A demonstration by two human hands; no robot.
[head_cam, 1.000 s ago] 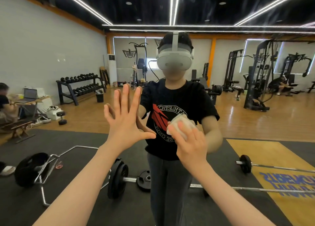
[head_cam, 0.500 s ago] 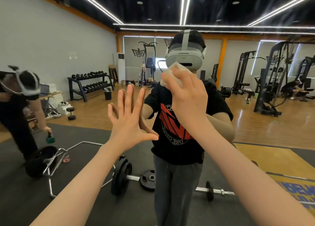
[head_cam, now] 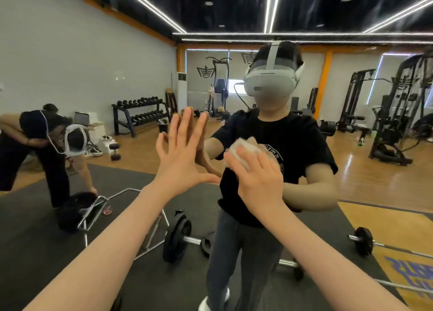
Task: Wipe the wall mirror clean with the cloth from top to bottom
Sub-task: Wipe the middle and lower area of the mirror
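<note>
The wall mirror (head_cam: 98,59) fills the whole view and reflects me and the gym behind me. My left hand (head_cam: 180,156) lies flat on the glass with its fingers spread, meeting its own reflection. My right hand (head_cam: 257,179) holds a crumpled white cloth (head_cam: 241,150) against the mirror at chest height of my reflection, just right of the left hand. The cloth shows past my fingertips, and the rest of it is hidden under the hand.
Reflected in the glass are a loaded barbell (head_cam: 178,238) on the black mat, a metal bar frame (head_cam: 131,217), a dumbbell rack (head_cam: 140,116) and weight machines (head_cam: 398,113). Another person (head_cam: 42,151) bends over at the left.
My right hand rose with the cloth to head height, then came back down to chest height. The left hand stayed pressed on the glass. The person at left bent lower.
</note>
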